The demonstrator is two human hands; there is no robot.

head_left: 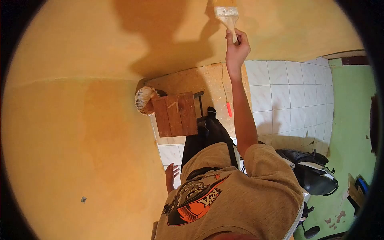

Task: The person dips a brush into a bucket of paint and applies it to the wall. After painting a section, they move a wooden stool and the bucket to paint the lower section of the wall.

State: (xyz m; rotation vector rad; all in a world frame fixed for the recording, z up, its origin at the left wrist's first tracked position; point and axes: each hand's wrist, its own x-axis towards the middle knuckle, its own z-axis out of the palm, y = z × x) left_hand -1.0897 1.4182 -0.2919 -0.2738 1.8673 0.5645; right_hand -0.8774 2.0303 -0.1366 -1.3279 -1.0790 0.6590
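The wall [60,132] is yellow-orange and fills the left side. One patch [106,120] on it looks darker, maybe wet. Low by the wall stands a bucket [143,100] with paint spots on it. It is right beside a wood stool [176,115].

Below the stool, the left hand [172,176] hangs by the hip. Its fingers are spread and it holds nothing.

Up top is the brush [227,13]. Its hairs seem to touch the wall, high up. The right hand [237,46] is wrapped tight round the thin end of the handle, and the arm is stretched up. To the right are a white tile floor [288,88], a motorbike [316,172] and a green wall [348,120].

To paint well here, I think the brush should go in long, slow strokes, with the hairs flat and a soft push. The hand grips far down the handle, so the brush could wobble. A firm hold helps. Too much paint may drip down the arm. Brushing over the edges of the dark patch should make the colour even.
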